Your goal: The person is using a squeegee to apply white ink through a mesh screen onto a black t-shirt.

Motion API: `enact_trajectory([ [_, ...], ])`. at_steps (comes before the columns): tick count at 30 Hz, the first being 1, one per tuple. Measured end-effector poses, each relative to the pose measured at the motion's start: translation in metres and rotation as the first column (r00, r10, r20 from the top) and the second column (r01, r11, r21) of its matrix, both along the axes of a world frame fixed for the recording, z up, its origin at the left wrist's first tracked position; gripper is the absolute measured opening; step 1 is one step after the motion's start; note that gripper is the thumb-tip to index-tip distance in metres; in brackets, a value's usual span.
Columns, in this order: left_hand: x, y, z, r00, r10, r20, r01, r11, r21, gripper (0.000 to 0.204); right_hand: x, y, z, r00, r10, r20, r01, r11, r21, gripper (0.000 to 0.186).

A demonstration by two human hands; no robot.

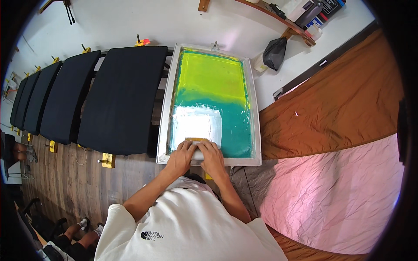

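Note:
A screen-printing frame [257, 126] with a pale metal rim lies in front of me. Its mesh is yellow-green [213, 76] at the far part and teal [237, 130] nearer. White ink [198, 119] covers a block at the near left of the mesh. At the near end of that ink, my left hand [180, 157] and my right hand [212, 157] grip a squeegee [197, 139] side by side, fingers closed over it. Only its tan upper edge and a pale part between the hands show; its blade is hidden.
Left of the frame, several boards covered in black cloth [126, 87] stand in a row, with yellow clamps [108, 160] at their ends. Brown and pink fabric [326, 95] hangs at right. A shelf [278, 18] and black bag [274, 54] are beyond. Another person's legs [80, 241] show lower left.

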State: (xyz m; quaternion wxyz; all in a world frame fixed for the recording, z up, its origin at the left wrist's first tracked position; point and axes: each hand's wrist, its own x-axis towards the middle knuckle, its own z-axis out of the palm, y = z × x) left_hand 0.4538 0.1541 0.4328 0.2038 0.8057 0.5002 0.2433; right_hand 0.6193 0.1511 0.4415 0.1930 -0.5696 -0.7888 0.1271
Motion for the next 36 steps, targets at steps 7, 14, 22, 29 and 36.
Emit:
enact_trajectory([
  [7,0.001,0.004,0.011,1.0,0.004,-0.025,-0.005,0.999,-0.035,0.05,-0.004,0.007,0.027,0.998,0.023,0.063,-0.019,0.997,-0.073,0.052],
  [14,-0.004,-0.01,0.009,0.997,-0.041,0.059,0.05,0.983,-0.174,0.051,0.0,-0.007,0.022,0.995,0.036,0.09,-0.019,0.983,-0.18,0.058],
  [22,-0.004,-0.011,0.002,1.0,-0.01,-0.015,0.01,1.0,-0.019,0.05,-0.009,-0.012,0.009,0.997,-0.036,0.066,0.034,0.999,0.039,0.054],
  [29,-0.001,-0.009,0.005,1.0,0.008,0.03,-0.009,1.0,0.006,0.052,-0.004,-0.009,0.022,0.998,0.012,0.066,-0.004,0.993,-0.118,0.055],
  [36,-0.005,-0.018,0.019,0.997,-0.07,0.013,0.071,0.978,-0.198,0.049,-0.001,-0.013,0.027,1.0,0.013,0.006,-0.011,0.968,-0.25,0.049],
])
